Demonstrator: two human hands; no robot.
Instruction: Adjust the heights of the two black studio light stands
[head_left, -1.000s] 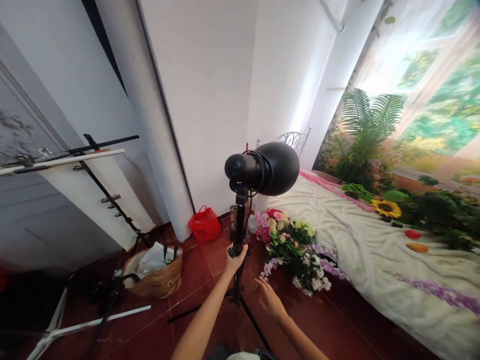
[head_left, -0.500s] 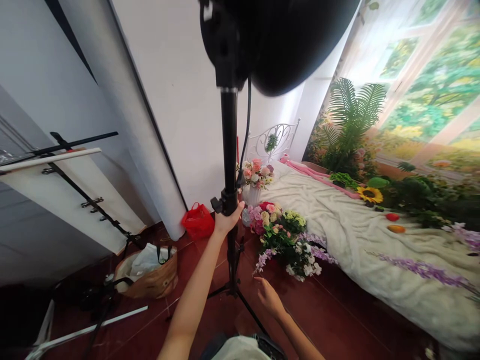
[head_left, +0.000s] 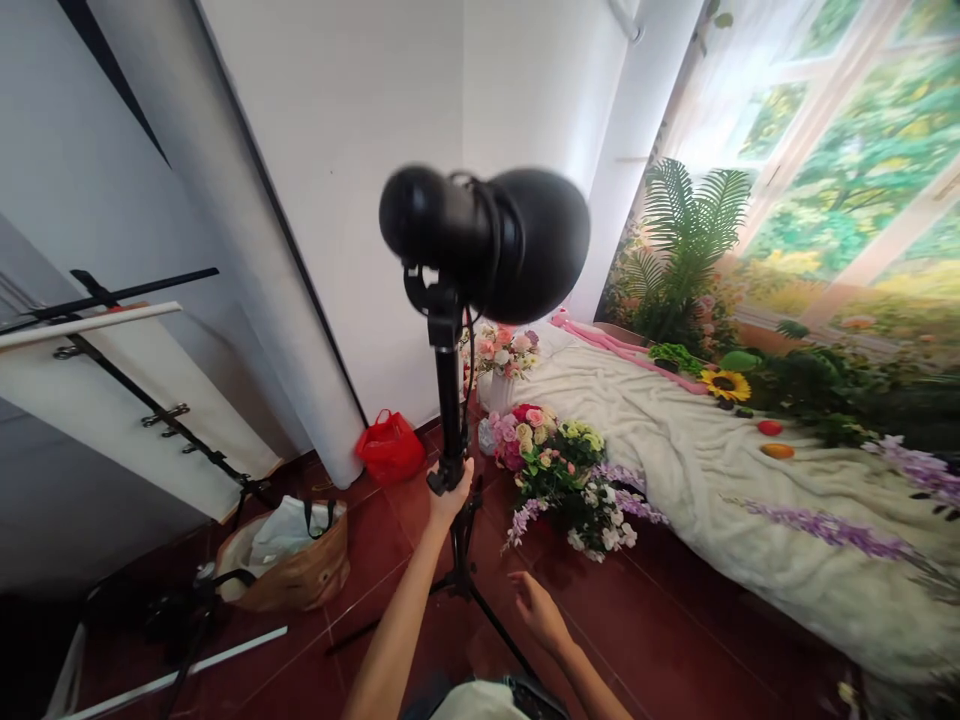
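Note:
My left hand (head_left: 452,496) is wrapped round the upright black light stand (head_left: 448,400), just at its clamp collar. On top of the stand sits a black studio light (head_left: 487,240) with a round reflector facing right and away from me. A cable hangs along the pole. The stand's tripod legs (head_left: 491,620) spread over the floor below. My right hand (head_left: 541,612) hovers low to the right of the pole, touching nothing, its fingers loosely stretched and slightly bent. Nearest to it is a bunch of artificial flowers (head_left: 559,480) on the floor.
To the right is a bed with a cream blanket (head_left: 675,440), a sunflower (head_left: 724,384) and fake fruit. A red bag (head_left: 390,447), a woven basket (head_left: 292,580) and a white rod (head_left: 180,675) lie left. A backdrop board (head_left: 142,400) leans behind them.
The studio light has come down from the top edge to mid-view, the pole above my left hand now shorter. My left hand has lowered with the collar. My right hand stays about level.

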